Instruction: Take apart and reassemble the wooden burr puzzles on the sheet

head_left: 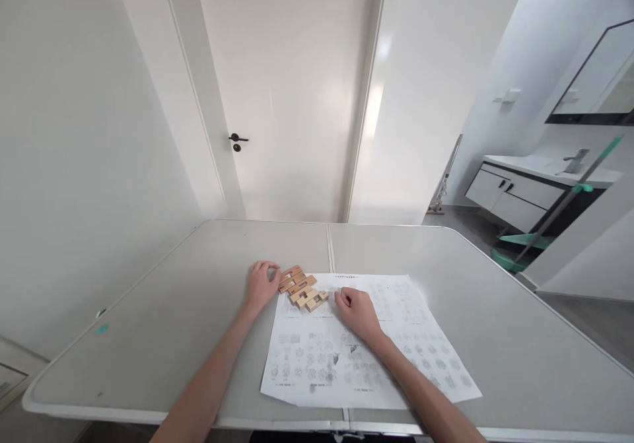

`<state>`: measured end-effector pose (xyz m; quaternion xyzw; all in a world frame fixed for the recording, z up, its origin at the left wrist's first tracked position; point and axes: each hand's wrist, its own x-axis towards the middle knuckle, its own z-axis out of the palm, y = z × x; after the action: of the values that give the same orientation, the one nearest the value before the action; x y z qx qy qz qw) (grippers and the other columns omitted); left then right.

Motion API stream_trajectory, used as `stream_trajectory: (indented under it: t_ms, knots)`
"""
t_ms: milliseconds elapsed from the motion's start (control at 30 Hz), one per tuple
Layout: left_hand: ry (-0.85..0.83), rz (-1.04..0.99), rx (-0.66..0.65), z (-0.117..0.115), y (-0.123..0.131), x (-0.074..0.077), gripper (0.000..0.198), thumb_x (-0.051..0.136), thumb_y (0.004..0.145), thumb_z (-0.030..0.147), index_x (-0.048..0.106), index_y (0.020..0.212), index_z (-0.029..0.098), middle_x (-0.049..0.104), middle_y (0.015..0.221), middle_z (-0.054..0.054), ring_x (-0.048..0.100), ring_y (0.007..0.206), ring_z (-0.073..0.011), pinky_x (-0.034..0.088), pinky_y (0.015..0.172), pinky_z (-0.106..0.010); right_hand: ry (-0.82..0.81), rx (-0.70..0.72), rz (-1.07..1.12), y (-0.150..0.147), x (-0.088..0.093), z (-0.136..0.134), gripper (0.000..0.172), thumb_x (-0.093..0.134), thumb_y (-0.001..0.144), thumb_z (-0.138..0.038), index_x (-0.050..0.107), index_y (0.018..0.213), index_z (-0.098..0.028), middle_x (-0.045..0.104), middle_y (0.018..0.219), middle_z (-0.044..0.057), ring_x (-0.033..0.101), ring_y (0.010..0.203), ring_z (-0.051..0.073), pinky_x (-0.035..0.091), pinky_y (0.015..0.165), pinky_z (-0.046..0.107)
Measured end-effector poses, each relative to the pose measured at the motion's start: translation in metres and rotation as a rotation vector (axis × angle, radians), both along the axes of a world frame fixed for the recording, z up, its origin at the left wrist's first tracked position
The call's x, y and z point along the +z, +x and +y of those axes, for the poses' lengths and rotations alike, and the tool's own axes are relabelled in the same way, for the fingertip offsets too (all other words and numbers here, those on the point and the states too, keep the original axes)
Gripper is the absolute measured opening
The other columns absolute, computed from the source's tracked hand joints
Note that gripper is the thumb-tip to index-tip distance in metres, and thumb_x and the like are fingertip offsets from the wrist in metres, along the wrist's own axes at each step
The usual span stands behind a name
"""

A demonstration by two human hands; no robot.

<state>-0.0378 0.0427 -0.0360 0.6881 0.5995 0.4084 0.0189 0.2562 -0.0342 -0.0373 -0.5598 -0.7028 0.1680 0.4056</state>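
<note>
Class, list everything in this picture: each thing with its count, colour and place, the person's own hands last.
wooden pieces: several, tan, clustered at the sheet's top-left corner
printed sheet: one, white, on the table
table: one, grey, foreground
door: one, white, behind the table
door handle: one, black, door's left side
vanity cabinet: one, white, far right
mop: one, green, by the cabinet
left hand: one, bare, left of the pieces
right hand: one, bare, on the sheet, right of the pieces
</note>
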Motion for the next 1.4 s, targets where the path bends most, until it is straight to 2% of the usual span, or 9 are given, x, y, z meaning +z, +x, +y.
stream_trajectory:
  t_ms: [733, 933, 1167, 1300, 1400]
  knots:
    - [0.004, 0.032, -0.021, 0.001, -0.001, 0.002, 0.012, 0.058, 0.090, 0.030, 0.069, 0.088, 0.025, 0.071, 0.099, -0.009, 0.065, 0.103, -0.0300, 0.049, 0.102, -0.049, 0.005, 0.021, -0.016, 0.001, -0.001, 0.001, 0.040, 0.048, 0.091, -0.034, 0.026, 0.059, -0.024, 0.031, 0.051, -0.006, 0.030, 0.052, 0.013, 0.026, 0.055, 0.026]
    - [0.012, 0.084, -0.072, -0.003, 0.003, 0.010, 0.013, 0.061, 0.090, 0.036, 0.070, 0.090, 0.026, 0.071, 0.104, -0.010, 0.061, 0.108, -0.0309, 0.047, 0.105, -0.049, 0.026, 0.020, -0.029, 0.000, -0.003, 0.003, 0.039, 0.048, 0.090, -0.032, 0.027, 0.058, -0.023, 0.035, 0.049, -0.005, 0.033, 0.050, 0.013, 0.024, 0.053, 0.026]
    - [-0.068, 0.218, -0.193, -0.001, 0.015, 0.026, 0.016, 0.077, 0.076, 0.043, 0.073, 0.081, 0.028, 0.074, 0.105, -0.008, 0.059, 0.112, -0.0343, 0.046, 0.101, -0.050, 0.040, 0.012, -0.030, 0.000, -0.005, 0.004, 0.038, 0.049, 0.090, -0.030, 0.032, 0.057, -0.023, 0.039, 0.049, -0.004, 0.035, 0.050, 0.013, 0.023, 0.053, 0.026]
    - [-0.092, 0.295, -0.216, 0.001, 0.024, 0.037, 0.014, 0.076, 0.077, 0.042, 0.073, 0.080, 0.028, 0.074, 0.104, -0.009, 0.059, 0.113, -0.0348, 0.047, 0.100, -0.049, 0.037, 0.018, -0.029, 0.000, -0.003, 0.003, 0.038, 0.049, 0.089, -0.029, 0.031, 0.057, -0.023, 0.039, 0.048, -0.004, 0.034, 0.049, 0.013, 0.023, 0.053, 0.026]
    - [-0.112, 0.355, -0.208, 0.004, 0.029, 0.043, 0.020, 0.078, 0.075, 0.047, 0.073, 0.078, 0.028, 0.073, 0.101, -0.010, 0.060, 0.113, -0.0367, 0.048, 0.098, -0.049, 0.033, 0.023, -0.025, 0.000, -0.001, 0.003, 0.038, 0.050, 0.089, -0.028, 0.030, 0.057, -0.023, 0.040, 0.049, -0.004, 0.035, 0.050, 0.013, 0.023, 0.054, 0.027]
